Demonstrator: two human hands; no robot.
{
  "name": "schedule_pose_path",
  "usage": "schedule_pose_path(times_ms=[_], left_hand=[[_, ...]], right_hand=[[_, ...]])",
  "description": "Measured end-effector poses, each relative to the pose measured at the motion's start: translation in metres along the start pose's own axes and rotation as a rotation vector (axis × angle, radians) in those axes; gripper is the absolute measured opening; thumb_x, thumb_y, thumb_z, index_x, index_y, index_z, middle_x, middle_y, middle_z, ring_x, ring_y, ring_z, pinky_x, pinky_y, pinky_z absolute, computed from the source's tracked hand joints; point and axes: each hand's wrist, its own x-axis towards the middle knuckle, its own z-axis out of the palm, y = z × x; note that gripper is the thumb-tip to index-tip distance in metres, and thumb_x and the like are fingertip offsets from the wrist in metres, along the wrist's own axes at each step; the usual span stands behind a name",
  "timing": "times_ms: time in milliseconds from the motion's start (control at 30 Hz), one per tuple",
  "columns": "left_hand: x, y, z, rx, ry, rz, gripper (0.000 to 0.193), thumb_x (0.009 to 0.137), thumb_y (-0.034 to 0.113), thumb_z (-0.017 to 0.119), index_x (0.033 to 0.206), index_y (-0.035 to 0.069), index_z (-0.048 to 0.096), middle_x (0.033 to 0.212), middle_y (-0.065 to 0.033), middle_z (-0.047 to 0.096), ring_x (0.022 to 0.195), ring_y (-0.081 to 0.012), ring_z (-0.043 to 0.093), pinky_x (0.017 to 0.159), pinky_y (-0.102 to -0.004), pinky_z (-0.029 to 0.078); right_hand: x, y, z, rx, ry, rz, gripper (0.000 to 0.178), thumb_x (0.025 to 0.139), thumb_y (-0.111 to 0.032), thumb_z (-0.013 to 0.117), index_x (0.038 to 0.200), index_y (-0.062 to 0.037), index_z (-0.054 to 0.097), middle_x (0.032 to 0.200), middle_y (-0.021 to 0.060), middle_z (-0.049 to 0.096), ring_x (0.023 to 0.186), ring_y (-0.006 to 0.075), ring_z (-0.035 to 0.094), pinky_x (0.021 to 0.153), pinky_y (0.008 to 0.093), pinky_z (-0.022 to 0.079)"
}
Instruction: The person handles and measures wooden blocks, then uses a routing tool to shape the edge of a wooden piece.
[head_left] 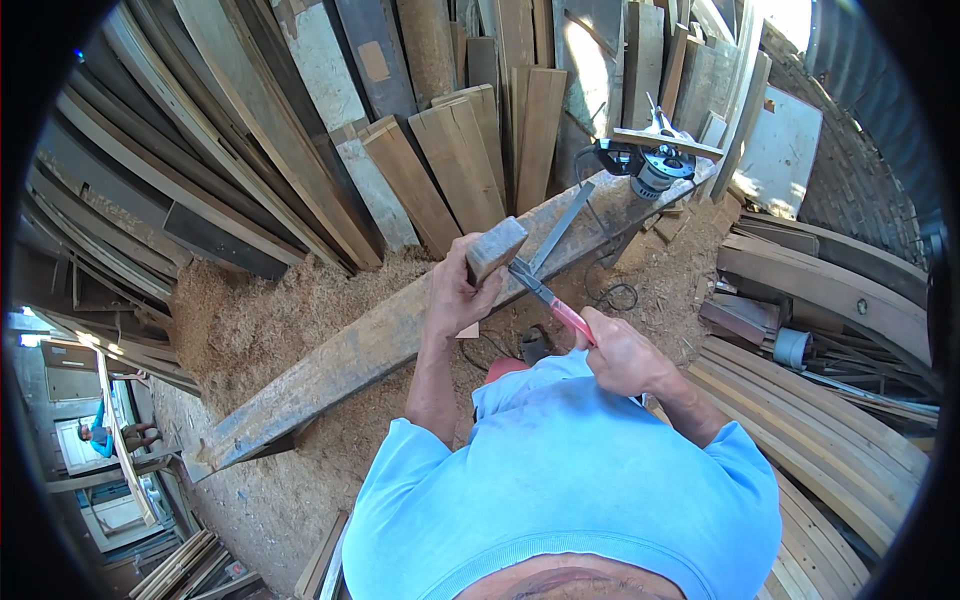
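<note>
One rectangular block (497, 246), grey-brown; red-handled metal tool (553, 303).

held tilted in the left hand (462, 290): a worn, grey-topped, brown-sided rectangular block (497, 246). gripped in the right hand (628, 355): a red-handled tool (565, 314), slanting up-left, with dark metal end right at the block's side.
</note>
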Motion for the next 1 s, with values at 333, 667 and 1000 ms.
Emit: schedule_pose_path(times_ms=[333,667,1000], left_hand=[[-0.009,-0.008,0.012,-0.302,0.151,-0.169,0.041,0.088,0.000,0.069,0.124,0.003,0.051,0.110,-0.0108,0.066,0.104,-0.0157,0.066,0.086,-0.0332,0.057],[-0.004,0.002,0.017,-0.509,0.228,-0.145,0.040,0.093,0.000,0.066,0.124,0.002,0.043,0.121,-0.0112,0.056,0.110,-0.0191,0.063,0.089,-0.0340,0.060],[-0.006,-0.006,0.023,-0.502,0.225,-0.125,0.039,0.093,0.001,0.067,0.124,0.002,0.043,0.120,-0.0109,0.057,0.105,-0.0177,0.066,0.086,-0.0316,0.061]], right_hand=[[0.012,0.027,0.011,1.214,-0.240,-0.100,0.046,0.078,0.005,0.047,0.123,0.0056,0.057,0.123,0.0228,0.063,0.108,0.0312,0.070,0.091,0.0432,0.058],[0.020,0.026,0.023,1.782,-0.472,-0.154,0.045,0.088,0.005,0.049,0.132,0.0102,0.051,0.143,0.0338,0.048,0.121,0.0433,0.061,0.098,0.0499,0.057],[0.018,0.028,0.034,1.931,-0.486,-0.045,0.027,0.085,0.005,0.046,0.110,0.0006,0.057,0.116,0.0264,0.060,0.086,0.0302,0.067,0.073,0.0410,0.061]])
